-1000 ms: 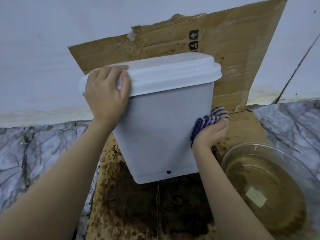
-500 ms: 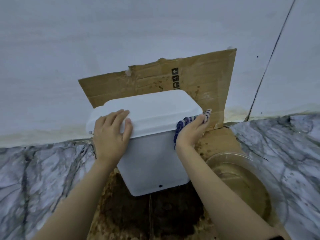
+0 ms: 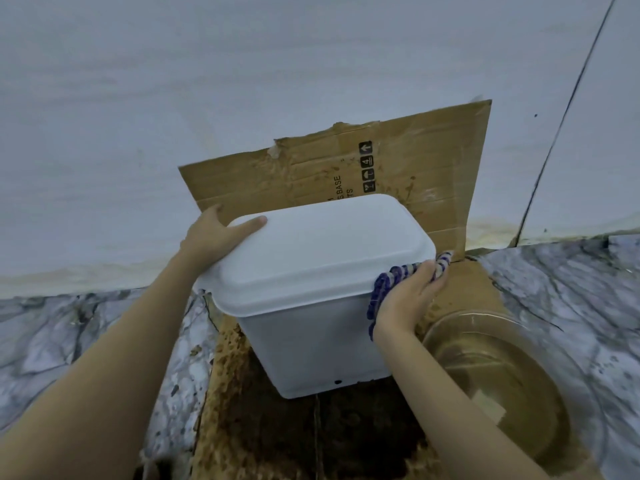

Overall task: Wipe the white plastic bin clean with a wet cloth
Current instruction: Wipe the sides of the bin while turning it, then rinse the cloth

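Over on the left, grey-veined marble surface runs under a pale wall. Here's the left grip, a bare hand, clamped on the far-left corner of the lid: thumb flat on top, fingers tucked over the edge and out of sight. Centre stage, the white plastic bin, lid on, tapering down to its base, with a small dark spot near the bottom edge. It sits over a brown cardboard sheet that is dark and stained below it and folds up against the wall behind; whether the base actually touches the cardboard, I can't tell. Moving right, a blue-and-white striped cloth is bunched just under the lid's rim on the bin's right side. The right grip has it, fingers curled over the cloth, pressing it against the bin. Just beside that wrist, a clear bowl holding murky brown water stands partly on the cardboard, partly on the marble.
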A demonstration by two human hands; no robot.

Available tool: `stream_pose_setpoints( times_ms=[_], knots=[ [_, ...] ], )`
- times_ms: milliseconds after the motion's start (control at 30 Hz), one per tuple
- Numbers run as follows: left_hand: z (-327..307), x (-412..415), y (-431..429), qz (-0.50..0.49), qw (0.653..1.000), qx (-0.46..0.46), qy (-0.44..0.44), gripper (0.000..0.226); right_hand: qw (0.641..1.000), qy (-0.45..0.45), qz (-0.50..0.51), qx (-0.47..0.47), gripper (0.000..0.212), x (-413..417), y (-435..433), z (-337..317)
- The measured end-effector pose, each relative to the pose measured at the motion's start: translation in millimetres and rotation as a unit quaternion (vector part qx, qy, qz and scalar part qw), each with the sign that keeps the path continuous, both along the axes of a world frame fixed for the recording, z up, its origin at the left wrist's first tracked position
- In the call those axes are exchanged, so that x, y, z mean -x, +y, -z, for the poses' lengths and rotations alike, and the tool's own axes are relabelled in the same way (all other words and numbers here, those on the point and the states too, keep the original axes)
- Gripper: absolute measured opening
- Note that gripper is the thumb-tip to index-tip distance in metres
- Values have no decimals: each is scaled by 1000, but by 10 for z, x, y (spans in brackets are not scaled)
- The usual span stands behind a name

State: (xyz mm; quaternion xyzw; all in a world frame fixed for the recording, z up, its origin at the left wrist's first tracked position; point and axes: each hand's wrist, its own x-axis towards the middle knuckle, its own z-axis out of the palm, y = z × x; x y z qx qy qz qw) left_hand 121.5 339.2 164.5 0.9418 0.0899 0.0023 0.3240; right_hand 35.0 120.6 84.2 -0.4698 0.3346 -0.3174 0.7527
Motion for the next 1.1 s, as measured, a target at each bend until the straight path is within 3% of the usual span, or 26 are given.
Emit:
stream_pose_setpoints(
  times_ms=[133,300,467,667,833,967,1100],
  knots=[
    [-9,-20,11,42,997,-14,56,83,999,-12,16,28,61,-17,182,71],
    [3,89,-3,29,999,-18,28,70,997,-20,49,49,70,-40,297,29],
    [37,292,18,-16,1000,-1,-10,67,997,-37,7,73,69,-165,154,-90],
    [12,626,83,-6,998,-52,28,78,992,-1,-111,57,61,-333,-150,-200],
    [-120,619,119,37,986,-154,58,93,982,32,-166,81,65,-354,-220,-290],
    [-114,454,105,85,992,-36,83,107,980,34,-166,107,71,-81,37,-245],
    [-26,339,80,138,965,139,175,101,976,-34,-201,77,81,280,442,-164]
  ],
)
